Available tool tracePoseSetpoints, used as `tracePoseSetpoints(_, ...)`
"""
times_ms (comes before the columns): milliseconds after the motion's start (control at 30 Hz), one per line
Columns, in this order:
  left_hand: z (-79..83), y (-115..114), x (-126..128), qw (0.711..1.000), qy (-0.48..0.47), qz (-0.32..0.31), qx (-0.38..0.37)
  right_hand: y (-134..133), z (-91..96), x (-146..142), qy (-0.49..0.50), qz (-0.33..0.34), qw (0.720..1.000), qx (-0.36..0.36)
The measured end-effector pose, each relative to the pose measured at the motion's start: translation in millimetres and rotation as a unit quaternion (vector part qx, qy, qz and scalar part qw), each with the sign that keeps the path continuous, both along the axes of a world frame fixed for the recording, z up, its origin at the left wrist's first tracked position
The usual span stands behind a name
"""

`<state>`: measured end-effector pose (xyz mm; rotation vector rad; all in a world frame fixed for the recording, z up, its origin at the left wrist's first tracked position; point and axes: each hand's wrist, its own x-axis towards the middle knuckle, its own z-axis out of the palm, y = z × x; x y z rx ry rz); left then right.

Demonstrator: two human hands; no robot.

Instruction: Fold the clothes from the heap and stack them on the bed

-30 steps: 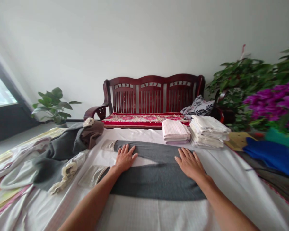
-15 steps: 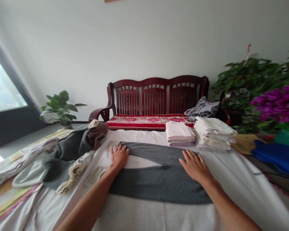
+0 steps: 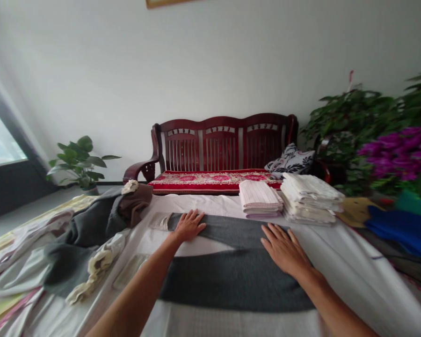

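Dark grey trousers [image 3: 231,281] lie flat and sideways on the white cloth, their legs pointing left and ending in pale cuffs [image 3: 160,221]. On the far leg, close to its cuff, rests my left hand [image 3: 189,225], palm down with the fingers spread. My right hand [image 3: 282,248] lies flat at the waist end on the right, fingers stretched out over the fabric. Neither hand grips anything. Part of the near leg's cuff is hidden behind my left forearm.
Left lies a heap of grey clothes [image 3: 87,234] with cream ruffles. Folded pink cloths [image 3: 259,196] and a stack of white folded cloths [image 3: 310,194] stand at the back right. Behind is a red wooden bench [image 3: 217,145]. Blue cloth [image 3: 400,229] and purple flowers [image 3: 400,152] are at right.
My left hand has slid right along the far trouser leg, away from the cuff. My right hand stays at the waist end. The view has shifted slightly.
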<state>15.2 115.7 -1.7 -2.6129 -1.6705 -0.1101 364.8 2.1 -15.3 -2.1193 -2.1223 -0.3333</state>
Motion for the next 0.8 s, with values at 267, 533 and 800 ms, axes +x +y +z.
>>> tracePoseSetpoints(267, 3.9, 21, -39, 0.993, 0.007, 0.114, 0.007, 0, -0.5, 1, 0.009, 0.001, 1.0, -0.008)
tracePoseSetpoints(533, 5.6, 13, -58, 0.967, -0.008, 0.251, 0.031, -2, 3.0, -2, 0.024, 0.0, 1.0, -0.008)
tracePoseSetpoints(800, 14.2, -8, -93, 0.973, -0.041, 0.228, 0.006, -3, 5.0, -4, 0.031, -0.002, 1.0, -0.004)
